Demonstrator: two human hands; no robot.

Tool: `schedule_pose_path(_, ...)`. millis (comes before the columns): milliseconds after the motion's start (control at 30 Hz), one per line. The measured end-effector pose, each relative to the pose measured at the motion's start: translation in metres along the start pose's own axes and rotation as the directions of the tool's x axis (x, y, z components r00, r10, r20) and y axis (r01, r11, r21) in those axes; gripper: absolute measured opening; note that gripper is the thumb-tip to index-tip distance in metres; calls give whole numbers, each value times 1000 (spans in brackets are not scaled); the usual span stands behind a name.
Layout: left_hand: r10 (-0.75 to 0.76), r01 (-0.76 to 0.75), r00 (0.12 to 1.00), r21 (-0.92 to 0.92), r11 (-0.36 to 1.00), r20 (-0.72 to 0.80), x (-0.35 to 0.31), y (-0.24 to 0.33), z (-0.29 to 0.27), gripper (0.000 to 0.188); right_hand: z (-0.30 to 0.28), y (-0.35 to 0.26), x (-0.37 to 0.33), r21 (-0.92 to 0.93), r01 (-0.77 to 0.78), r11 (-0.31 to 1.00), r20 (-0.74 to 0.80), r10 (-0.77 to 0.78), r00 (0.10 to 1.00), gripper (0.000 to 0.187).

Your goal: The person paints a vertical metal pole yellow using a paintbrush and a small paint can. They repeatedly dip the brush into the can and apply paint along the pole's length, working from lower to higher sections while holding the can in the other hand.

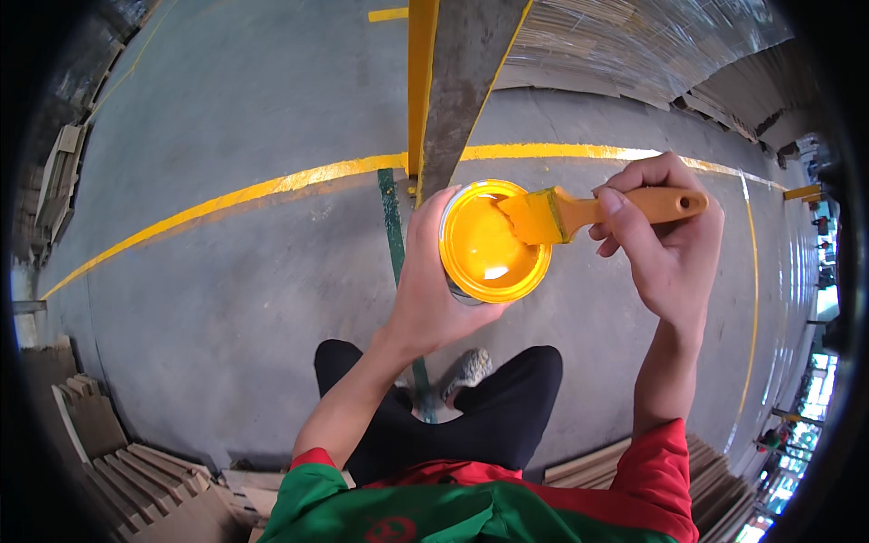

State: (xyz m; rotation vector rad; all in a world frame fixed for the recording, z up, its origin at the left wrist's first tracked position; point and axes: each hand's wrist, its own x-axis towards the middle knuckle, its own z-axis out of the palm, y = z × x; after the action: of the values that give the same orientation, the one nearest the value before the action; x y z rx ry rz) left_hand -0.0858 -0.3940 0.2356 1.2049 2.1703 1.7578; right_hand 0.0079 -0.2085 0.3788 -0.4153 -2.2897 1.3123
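Left hand (433, 288): raised before the chest, fingers curled closed in a grip, forearm bare. Right hand (665, 237): raised alongside, fingers pinched shut, wrist bent, forearm upright, red sleeve cuff.

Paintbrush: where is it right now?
Head view, right of centre: the paintbrush is in the right hand, bristles dipped in the yellow paint can held by the left hand.

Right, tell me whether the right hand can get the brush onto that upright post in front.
Probably yes. The right hand holds the orange-handled paintbrush, bristles over the open tin of yellow paint in the left hand. The grey post with a yellow-painted side stands just beyond, nothing between.
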Motion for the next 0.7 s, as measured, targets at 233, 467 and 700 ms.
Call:
schedule_pose_path(233, 140, -139, 990, -26, 990, 19, -35, -98, 35, 118, 25, 83, -38, -183, 568, 802, 259, -518, 815, 11)
schedule_pose_path(467, 150, -149, 987, -24, 989, 59, -31, -101, 21, 116, 21, 76, -66, -260, 591, 764, 575, -369, 730, 23)
schedule_pose_path(700, 208, -200, 976, -105, 974, 67, -4, -99, -4, 119, 8, 49, -47, -182, 472, 863, 434, -360, 826, 12)
